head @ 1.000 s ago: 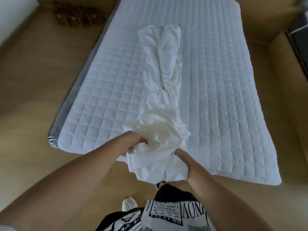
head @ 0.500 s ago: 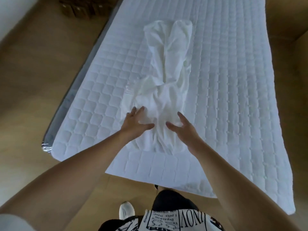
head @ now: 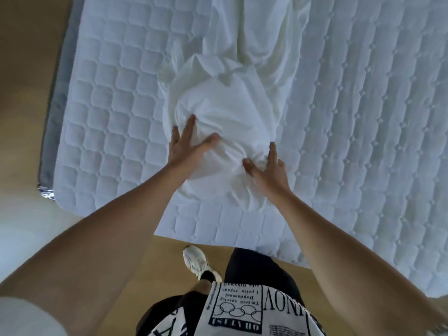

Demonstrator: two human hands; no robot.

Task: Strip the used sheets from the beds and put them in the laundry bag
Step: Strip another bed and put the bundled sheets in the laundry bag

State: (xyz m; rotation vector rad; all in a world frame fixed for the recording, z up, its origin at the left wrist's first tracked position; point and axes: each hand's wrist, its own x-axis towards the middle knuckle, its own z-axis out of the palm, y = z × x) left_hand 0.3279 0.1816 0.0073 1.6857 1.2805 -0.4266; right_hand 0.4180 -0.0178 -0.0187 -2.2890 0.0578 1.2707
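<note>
Bottom of frame: white sneaker [head: 195,261] on wood floor [head: 21,69]. Mid-frame: left hand [head: 185,147] and right hand [head: 268,169] press flat, fingers spread, gripping nothing, on bunched white sheet [head: 230,112]. Sheet trails toward top centre over quilted mattress [head: 363,117].

One view only, head-worn, wide-angle. Looks forward and steeply down from above the torso, close over the near end of the mattress [head: 116,112], which fills the frame from 9 through 12 to 3 o'clock. Arms enter from 7 and 5 o'clock toward centre. Shoe [head: 195,260] and floor [head: 24,69] seen at 6 and 9 o'clock. Edges bowed by the lens.
</note>
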